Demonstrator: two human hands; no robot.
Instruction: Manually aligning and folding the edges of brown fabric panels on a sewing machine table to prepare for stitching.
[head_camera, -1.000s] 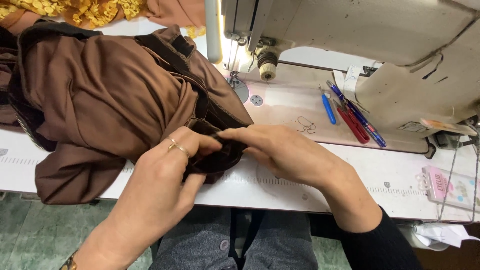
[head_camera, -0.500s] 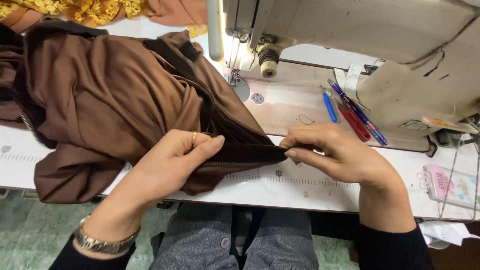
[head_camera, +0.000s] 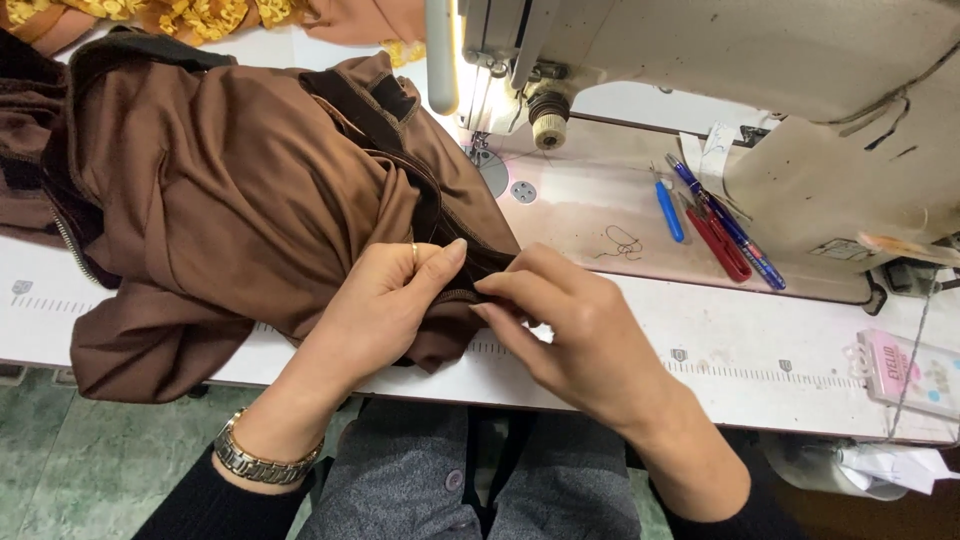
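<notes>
Brown garment (head_camera: 230, 200) edge pinched by left hand (head_camera: 385, 300), right hand (head_camera: 570, 335), sewing machine (head_camera: 720, 90) beside

A sewing machine (head_camera: 720, 90) stands on the desk (head_camera: 760, 350); pens (head_camera: 715, 215) lie beside it; a pink packet (head_camera: 910, 372) sits right; yellow cloth (head_camera: 200, 15) lies behind.
</notes>
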